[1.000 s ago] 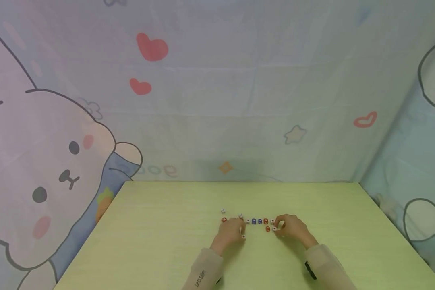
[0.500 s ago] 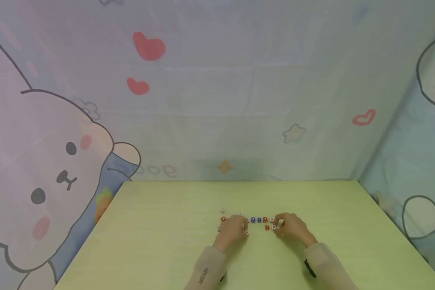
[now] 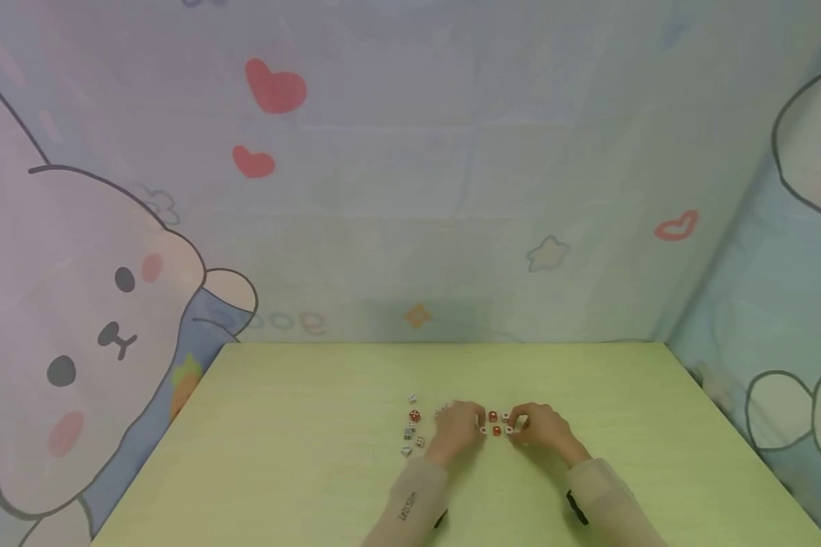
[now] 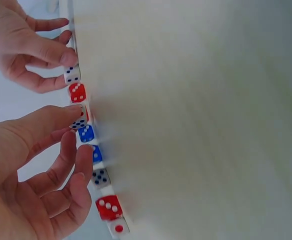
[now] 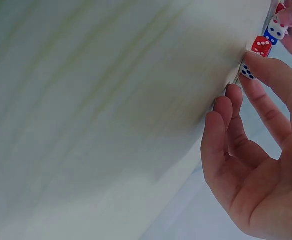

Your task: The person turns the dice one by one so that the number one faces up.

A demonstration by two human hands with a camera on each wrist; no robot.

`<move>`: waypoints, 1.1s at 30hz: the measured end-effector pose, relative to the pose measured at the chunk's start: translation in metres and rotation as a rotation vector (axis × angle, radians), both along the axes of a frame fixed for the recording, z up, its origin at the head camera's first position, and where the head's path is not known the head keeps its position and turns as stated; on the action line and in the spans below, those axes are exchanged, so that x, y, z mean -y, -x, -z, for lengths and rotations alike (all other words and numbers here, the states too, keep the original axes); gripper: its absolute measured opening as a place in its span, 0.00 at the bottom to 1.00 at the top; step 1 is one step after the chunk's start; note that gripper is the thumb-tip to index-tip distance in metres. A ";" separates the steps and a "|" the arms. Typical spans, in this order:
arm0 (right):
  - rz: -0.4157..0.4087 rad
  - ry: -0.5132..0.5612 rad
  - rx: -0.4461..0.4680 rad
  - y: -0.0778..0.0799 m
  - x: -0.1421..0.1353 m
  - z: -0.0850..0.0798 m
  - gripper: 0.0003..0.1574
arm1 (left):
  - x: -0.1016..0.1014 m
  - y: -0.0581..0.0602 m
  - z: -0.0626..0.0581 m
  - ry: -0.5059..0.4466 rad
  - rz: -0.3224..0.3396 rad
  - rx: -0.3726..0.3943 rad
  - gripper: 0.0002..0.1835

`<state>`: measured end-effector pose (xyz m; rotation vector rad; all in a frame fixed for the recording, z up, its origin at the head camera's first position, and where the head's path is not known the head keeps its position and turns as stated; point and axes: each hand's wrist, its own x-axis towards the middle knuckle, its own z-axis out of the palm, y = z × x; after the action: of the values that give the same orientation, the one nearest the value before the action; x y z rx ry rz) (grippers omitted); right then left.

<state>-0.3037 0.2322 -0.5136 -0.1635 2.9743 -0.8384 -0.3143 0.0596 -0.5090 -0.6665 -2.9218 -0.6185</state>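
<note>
My left hand (image 3: pixel 460 429) pinches a white die (image 4: pixel 79 120) between thumb and fingers, right beside a red die (image 4: pixel 77 92) in the front row. My right hand (image 3: pixel 546 429) holds the white die (image 5: pixel 247 71) at that row's right end between thumb and index finger. Behind, a second row runs sideways, with a red die (image 3: pixel 493 416) and a white die (image 3: pixel 505 417) showing at its right. Farther along it, blue dice (image 4: pixel 86 133), a white die (image 4: pixel 101 177) and a larger red die (image 4: pixel 109 207) appear in the left wrist view. My left hand covers part of this row in the head view.
Left of my left hand, several loose dice lie scattered on the yellow-green table (image 3: pixel 301 456), among them a red die (image 3: pixel 414 415) and a white die (image 3: pixel 420 441). A printed cloth backdrop (image 3: pixel 383 190) hangs behind the table's far edge.
My left hand has moved right and slightly away from me, carrying the white die up beside the front-row red die. My right hand has stayed at the row's right end.
</note>
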 end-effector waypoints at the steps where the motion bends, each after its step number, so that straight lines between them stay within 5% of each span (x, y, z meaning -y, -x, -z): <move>1: -0.001 0.000 0.000 0.000 0.000 0.000 0.08 | -0.002 0.000 0.001 0.003 -0.001 -0.006 0.05; 19: -0.002 0.015 -0.016 -0.004 0.000 -0.001 0.08 | -0.012 0.004 0.003 0.050 -0.060 -0.047 0.05; 26: 0.010 0.004 -0.008 -0.001 0.001 -0.001 0.08 | 0.000 0.003 -0.014 -0.020 -0.044 -0.022 0.06; 33: 0.007 -0.005 0.010 0.001 0.000 0.000 0.08 | 0.036 0.018 -0.036 -0.081 -0.055 0.057 0.07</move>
<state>-0.3045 0.2321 -0.5138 -0.1477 2.9697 -0.8295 -0.3327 0.0234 -0.4730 -0.5663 -2.9372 -0.7571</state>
